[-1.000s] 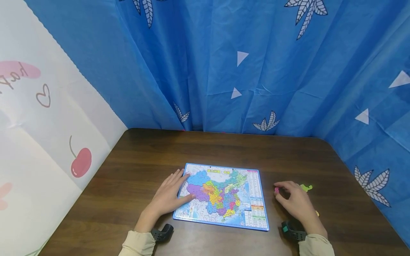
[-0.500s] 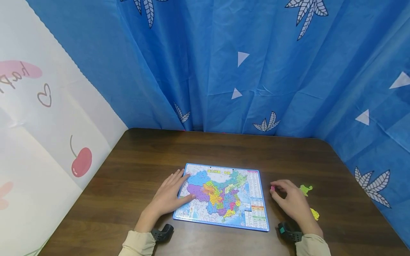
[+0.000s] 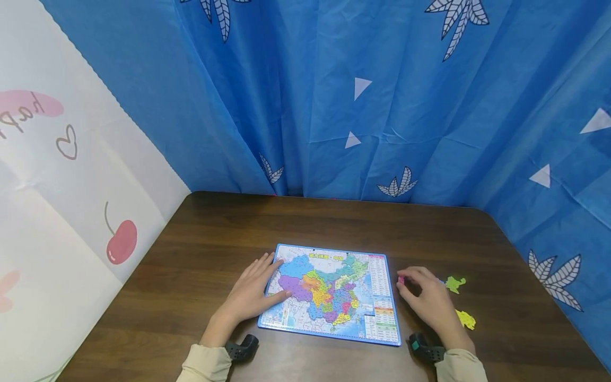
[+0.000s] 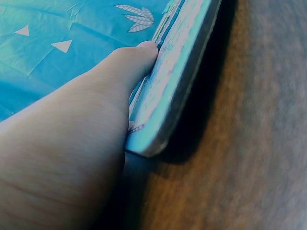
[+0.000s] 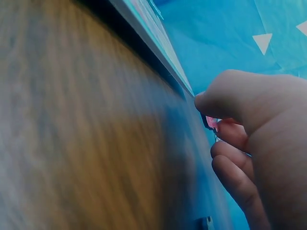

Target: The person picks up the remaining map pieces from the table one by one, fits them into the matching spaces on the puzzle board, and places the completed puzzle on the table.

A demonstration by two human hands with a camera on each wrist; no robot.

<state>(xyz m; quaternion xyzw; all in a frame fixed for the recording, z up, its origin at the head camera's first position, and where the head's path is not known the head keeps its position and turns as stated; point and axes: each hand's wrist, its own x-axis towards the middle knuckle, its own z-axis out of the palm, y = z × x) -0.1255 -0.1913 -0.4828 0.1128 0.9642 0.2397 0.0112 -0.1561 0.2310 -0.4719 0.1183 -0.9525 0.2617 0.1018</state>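
Observation:
A blue-edged map puzzle board (image 3: 329,334) with a colourful map of China lies flat on the table. My left hand (image 3: 252,289) rests on the board's left edge with fingers spread, the thumb reaching onto the printed map. Just right of the board, my right hand (image 3: 427,297) pinches a small pink puzzle piece (image 3: 401,279) between thumb and index finger. In the right wrist view that pink piece (image 5: 211,122) shows below the thumb tip, with the other fingers curled behind it.
Right of my right hand lie a green puzzle piece (image 3: 455,285) and a yellow puzzle piece (image 3: 465,319) on the dark wooden table (image 3: 229,223). A blue curtain (image 3: 324,106) hangs behind the table, and a white printed sheet (image 3: 86,185) at the left.
My right hand has moved left toward the board with the pink puzzle piece, uncovering more of the yellow and green pieces. The left hand and the board have stayed put.

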